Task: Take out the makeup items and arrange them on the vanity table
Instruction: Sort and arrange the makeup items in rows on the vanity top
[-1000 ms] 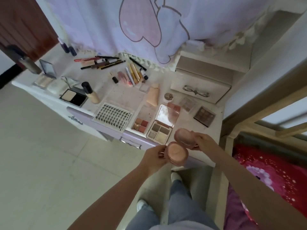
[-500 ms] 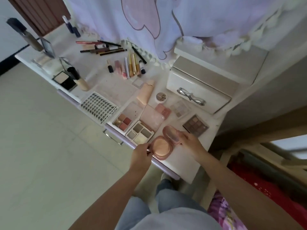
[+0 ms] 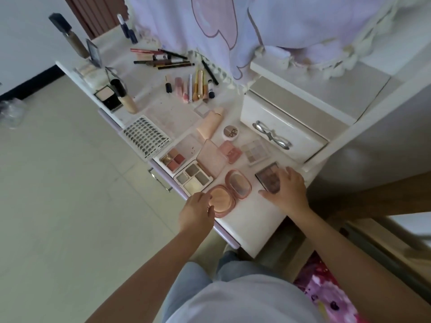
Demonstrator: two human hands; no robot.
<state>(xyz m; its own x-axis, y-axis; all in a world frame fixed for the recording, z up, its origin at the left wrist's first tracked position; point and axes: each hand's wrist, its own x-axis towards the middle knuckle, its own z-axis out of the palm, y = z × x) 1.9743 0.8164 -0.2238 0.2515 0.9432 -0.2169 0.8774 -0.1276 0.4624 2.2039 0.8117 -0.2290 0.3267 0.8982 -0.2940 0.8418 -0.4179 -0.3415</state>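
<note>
I see the round pink compact (image 3: 221,201) lying open on the vanity table (image 3: 251,220), very near the front edge, with its lid (image 3: 238,184) folded back flat toward the wall. My left hand (image 3: 197,212) is over the front edge of the table; its fingers are loosely bent and the fingertips touch the near rim of the compact, but they do not grip it. My right hand (image 3: 285,190) is spread with straight fingers and rests on the dark brown eyeshadow palette (image 3: 268,178), which lies just beside the lid, near the right end of the table.

Behind the compact the surface is crowded: the grey four-pan palette (image 3: 193,179) touches the compact's far side, then the red-toned palette (image 3: 173,158) and the lash tray (image 3: 147,137), which hangs a little over the front edge. The drawer box (image 3: 279,122) closes the back right corner. Bare table surface shows between my two hands and toward the near right corner.
</note>
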